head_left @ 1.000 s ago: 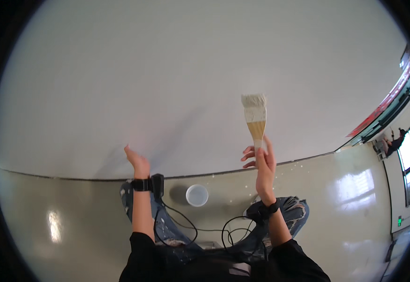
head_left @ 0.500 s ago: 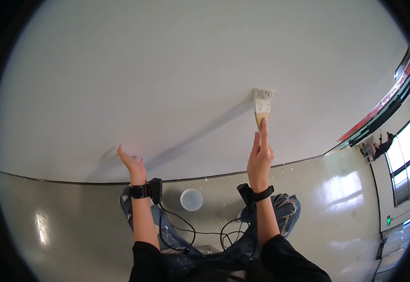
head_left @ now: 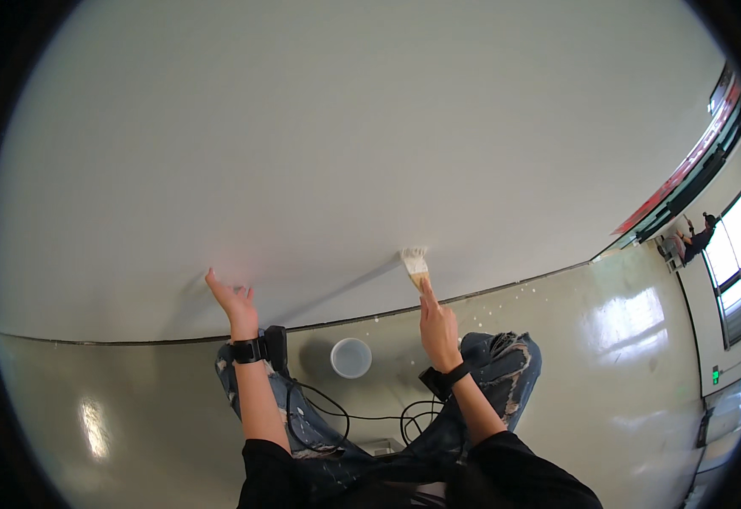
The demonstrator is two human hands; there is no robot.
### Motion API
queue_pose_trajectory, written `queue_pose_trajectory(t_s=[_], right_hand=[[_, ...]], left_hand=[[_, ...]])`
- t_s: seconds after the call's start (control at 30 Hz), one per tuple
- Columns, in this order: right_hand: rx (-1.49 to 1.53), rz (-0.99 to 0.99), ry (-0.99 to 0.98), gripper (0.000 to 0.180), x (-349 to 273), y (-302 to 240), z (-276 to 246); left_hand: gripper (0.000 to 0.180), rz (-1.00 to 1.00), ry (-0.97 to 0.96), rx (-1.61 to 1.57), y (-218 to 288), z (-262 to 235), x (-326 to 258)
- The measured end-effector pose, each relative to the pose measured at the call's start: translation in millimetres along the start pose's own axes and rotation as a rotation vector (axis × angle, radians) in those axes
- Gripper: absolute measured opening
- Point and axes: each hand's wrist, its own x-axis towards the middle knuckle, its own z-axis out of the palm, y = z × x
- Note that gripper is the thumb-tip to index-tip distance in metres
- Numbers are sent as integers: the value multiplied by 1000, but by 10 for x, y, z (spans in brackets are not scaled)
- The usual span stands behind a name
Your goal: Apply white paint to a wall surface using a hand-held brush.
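Observation:
My right hand (head_left: 440, 329) is closed around the wooden handle of a paintbrush (head_left: 415, 265). The brush's pale, paint-coated bristles point up and touch the white wall (head_left: 319, 153), low down near its bottom edge. A long shadow runs from the brush toward the lower left. My left hand (head_left: 233, 302) is raised near the same wall, fingers spread, with nothing in it. Whether its fingertips touch the wall I cannot tell. Between my knees, on the floor by the wall, stands a white round bucket (head_left: 351, 358); what is inside it is hard to make out.
Black cables (head_left: 362, 416) loop over my legs between my wrists, both wearing black strapped devices. Small white paint spots lie on the shiny greenish floor (head_left: 574, 365). At the far right another person (head_left: 698, 240) is near a window (head_left: 740, 263).
My right hand has brought the paintbrush down the wall and to the left, closer to the floor. My left hand has dropped only slightly.

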Motion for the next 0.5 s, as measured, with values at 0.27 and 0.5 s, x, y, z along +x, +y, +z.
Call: queue_pose_trajectory(t_s=[0.27,0.5], right_hand=[[193,-78,205,53,22,-370,-751],[163,-184,567,52,864,-425,-1254]], left_hand=[[87,-48,-3,-25,-50,-74,204],[77,3,60,-31,-68,-56,185]])
